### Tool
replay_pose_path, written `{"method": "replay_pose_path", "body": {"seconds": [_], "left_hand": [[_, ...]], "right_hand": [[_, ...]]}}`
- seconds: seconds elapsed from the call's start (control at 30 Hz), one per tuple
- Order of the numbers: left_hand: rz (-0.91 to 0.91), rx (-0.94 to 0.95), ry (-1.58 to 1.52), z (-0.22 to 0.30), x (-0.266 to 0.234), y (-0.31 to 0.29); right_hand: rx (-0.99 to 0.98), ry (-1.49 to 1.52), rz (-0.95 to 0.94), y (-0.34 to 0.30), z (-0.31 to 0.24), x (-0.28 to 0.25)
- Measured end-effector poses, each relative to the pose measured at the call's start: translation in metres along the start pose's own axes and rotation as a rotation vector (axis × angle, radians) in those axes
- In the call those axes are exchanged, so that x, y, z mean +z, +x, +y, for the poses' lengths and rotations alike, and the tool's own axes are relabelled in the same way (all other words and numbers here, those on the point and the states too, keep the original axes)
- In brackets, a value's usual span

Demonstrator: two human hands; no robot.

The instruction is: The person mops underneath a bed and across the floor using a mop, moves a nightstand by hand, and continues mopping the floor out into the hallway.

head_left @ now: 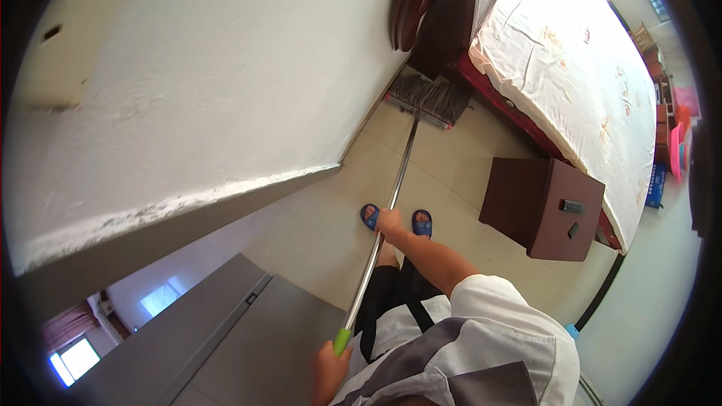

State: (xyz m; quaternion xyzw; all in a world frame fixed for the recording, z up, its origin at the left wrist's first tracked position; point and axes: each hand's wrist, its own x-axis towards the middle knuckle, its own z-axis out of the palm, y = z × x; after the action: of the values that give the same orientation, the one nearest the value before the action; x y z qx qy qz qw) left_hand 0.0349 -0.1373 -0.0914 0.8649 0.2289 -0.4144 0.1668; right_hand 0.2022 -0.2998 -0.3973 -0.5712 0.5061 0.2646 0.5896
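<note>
A long-handled flat mop [407, 152] with a silver pole slants away from me across the pale tiled floor. Its wide, dark, stringy head [429, 99] has red end pieces and lies flat on the floor, between the wall's foot and the bed [560, 68]. My right hand [389, 222] wraps round the middle of the pole, with that arm stretched forward. Closer to my body, my left hand [332, 367] is closed at the pole's near end, by the green grip [341, 341]. Part of the left hand's fingers is hidden.
A dark brown bedside cabinet [514, 199] stands right of my feet, with a remote control [571, 205] on top. A white wall [195, 83] runs along the left, ending at a corner. Near it is a grey door [248, 331]. My blue slippers [422, 223] are on the tiles.
</note>
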Motion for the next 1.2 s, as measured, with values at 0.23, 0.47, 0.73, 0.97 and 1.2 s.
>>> {"method": "replay_pose_path", "body": {"seconds": [0.23,0.47,0.73,0.97,1.2], "left_hand": [[0.016,-0.176,-0.212,-0.08,-0.023,-0.077],[0.212,-0.178,0.124,-0.046,-0.105,-0.151],[0.24,-0.092,-0.074,-0.104,-0.122,-0.197],[0.132,-0.189,-0.276,-0.171,-0.06,-0.159],[0.054,-0.005,-0.376,-0.151,0.008,-0.086]], "right_hand": [[0.294,0.137,-0.285,-0.076,0.092,0.036],[0.521,0.272,-0.371,-0.172,0.102,0.072],[0.768,0.552,-0.583,-0.24,0.083,0.045],[0.618,0.505,-0.421,-0.217,0.089,0.017],[0.351,0.493,-0.241,-0.146,0.066,-0.038]]}}
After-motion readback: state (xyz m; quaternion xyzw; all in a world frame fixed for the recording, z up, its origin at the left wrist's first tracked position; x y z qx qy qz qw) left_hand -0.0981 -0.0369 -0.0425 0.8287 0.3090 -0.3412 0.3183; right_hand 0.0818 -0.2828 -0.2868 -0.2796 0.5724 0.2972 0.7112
